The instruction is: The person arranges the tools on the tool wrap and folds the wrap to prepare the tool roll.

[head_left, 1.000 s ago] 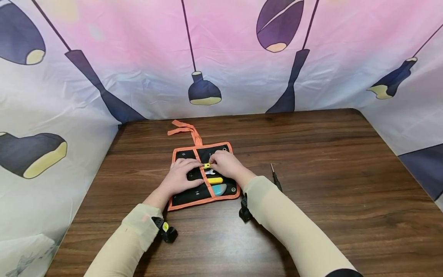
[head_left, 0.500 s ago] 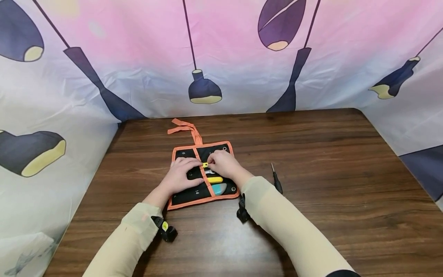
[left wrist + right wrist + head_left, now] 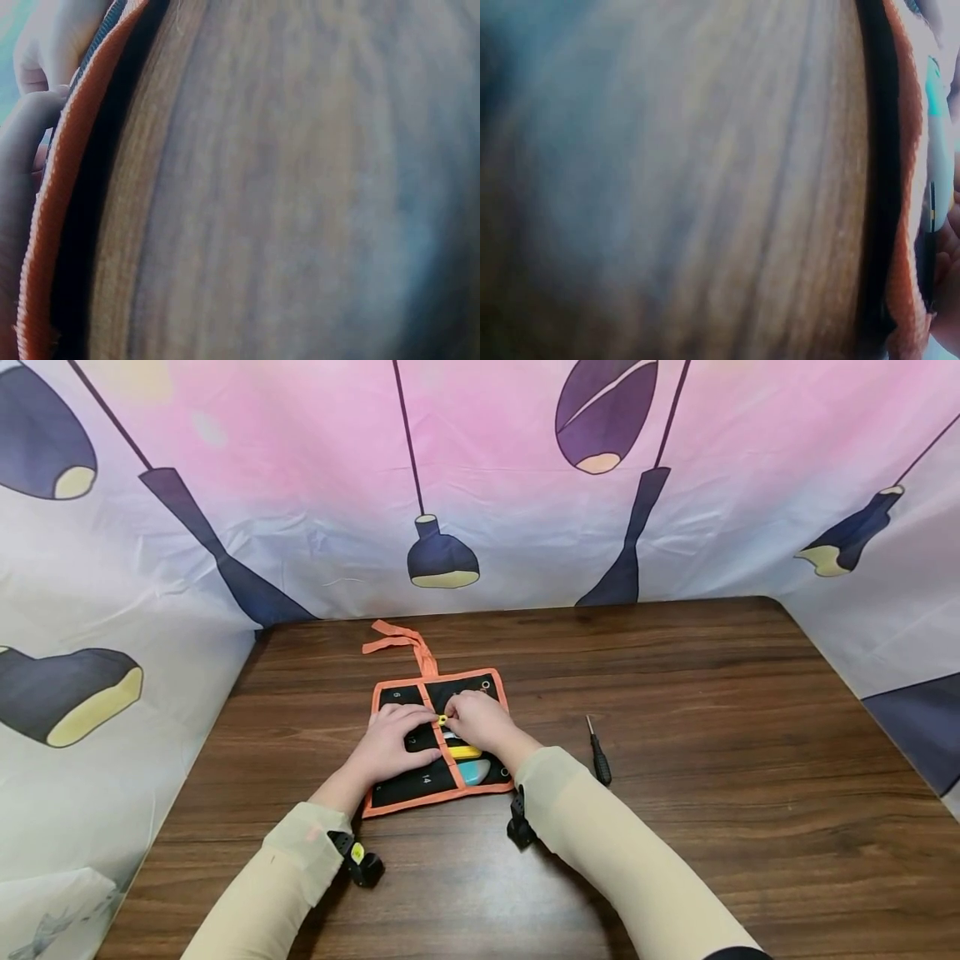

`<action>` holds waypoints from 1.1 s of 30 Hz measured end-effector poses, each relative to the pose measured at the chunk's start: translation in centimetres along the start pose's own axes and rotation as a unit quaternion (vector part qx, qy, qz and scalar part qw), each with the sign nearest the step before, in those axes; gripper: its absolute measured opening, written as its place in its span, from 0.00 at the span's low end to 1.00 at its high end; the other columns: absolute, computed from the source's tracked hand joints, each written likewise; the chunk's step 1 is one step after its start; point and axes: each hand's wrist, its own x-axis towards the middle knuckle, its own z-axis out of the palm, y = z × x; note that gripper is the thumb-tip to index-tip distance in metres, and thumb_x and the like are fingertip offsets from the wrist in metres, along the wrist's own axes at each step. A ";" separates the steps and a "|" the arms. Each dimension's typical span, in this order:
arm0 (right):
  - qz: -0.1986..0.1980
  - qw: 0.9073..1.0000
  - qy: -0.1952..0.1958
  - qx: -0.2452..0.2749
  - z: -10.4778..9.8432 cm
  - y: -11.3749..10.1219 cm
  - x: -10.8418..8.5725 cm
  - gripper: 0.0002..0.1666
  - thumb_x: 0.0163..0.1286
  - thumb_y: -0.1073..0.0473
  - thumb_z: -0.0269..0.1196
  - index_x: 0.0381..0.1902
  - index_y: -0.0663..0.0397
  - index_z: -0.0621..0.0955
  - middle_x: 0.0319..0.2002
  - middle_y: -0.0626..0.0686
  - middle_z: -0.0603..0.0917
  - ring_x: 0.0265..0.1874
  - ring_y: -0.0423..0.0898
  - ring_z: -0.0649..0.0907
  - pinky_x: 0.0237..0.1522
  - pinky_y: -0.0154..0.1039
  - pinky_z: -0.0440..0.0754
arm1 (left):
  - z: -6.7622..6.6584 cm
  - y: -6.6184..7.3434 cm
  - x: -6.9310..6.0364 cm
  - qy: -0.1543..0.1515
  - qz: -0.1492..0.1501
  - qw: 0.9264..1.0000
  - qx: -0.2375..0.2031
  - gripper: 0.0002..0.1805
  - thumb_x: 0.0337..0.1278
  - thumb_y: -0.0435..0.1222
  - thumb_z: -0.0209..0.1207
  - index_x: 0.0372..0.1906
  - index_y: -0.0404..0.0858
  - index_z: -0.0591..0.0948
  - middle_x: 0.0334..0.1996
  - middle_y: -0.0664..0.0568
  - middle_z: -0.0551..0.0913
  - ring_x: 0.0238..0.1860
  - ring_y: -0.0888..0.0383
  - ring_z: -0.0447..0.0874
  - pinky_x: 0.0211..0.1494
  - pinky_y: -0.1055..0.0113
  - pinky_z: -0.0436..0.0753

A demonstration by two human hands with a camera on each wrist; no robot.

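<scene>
The left hand lies palm-down across the black fabric tool roll, its grip spread wide; the right hand, over the roll's middle, pinches a small yellow piece beside its orange strip. A slim, dark-handled screwdriver lies on the wood-grained bench, right of the roll.

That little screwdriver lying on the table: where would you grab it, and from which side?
Probably best by its black handle, coming from above on the near side, fingers closing across it. The screwdriver lies flat, with the thicker handle at the near end and the thin metal shaft pointing away. The right hand is the nearer of the two.
</scene>
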 end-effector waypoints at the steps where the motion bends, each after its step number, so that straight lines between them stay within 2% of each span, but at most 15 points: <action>1: 0.001 1.000 0.000 0.001 0.0 0.0 0.0 0.11 0.68 0.55 0.59 0.44 0.53 0.83 0.38 0.48 0.81 0.37 0.42 0.77 0.44 0.37 0.75 | 0.0 0.0 0.0 0.001 0.000 1.000 -0.001 0.29 0.48 0.53 0.65 0.56 0.45 0.79 0.56 0.50 0.76 0.55 0.48 0.65 0.54 0.45 0.61; 27: 0.015 1.000 -0.001 0.024 0.3 0.4 0.1 0.10 0.67 0.54 0.60 0.42 0.52 0.83 0.34 0.46 0.79 0.31 0.40 0.76 0.37 0.34 0.74 | 0.0 -0.2 0.1 -0.007 -0.010 1.000 0.002 0.29 0.48 0.54 0.64 0.56 0.46 0.78 0.57 0.52 0.75 0.55 0.50 0.65 0.55 0.46 0.61; 33: 0.013 1.000 0.000 0.019 0.5 0.4 0.1 0.10 0.67 0.54 0.60 0.42 0.52 0.82 0.33 0.46 0.80 0.31 0.40 0.76 0.38 0.35 0.75 | 0.0 -0.1 0.0 0.001 -0.006 1.000 0.002 0.30 0.47 0.53 0.65 0.56 0.46 0.79 0.57 0.51 0.75 0.55 0.49 0.66 0.57 0.45 0.60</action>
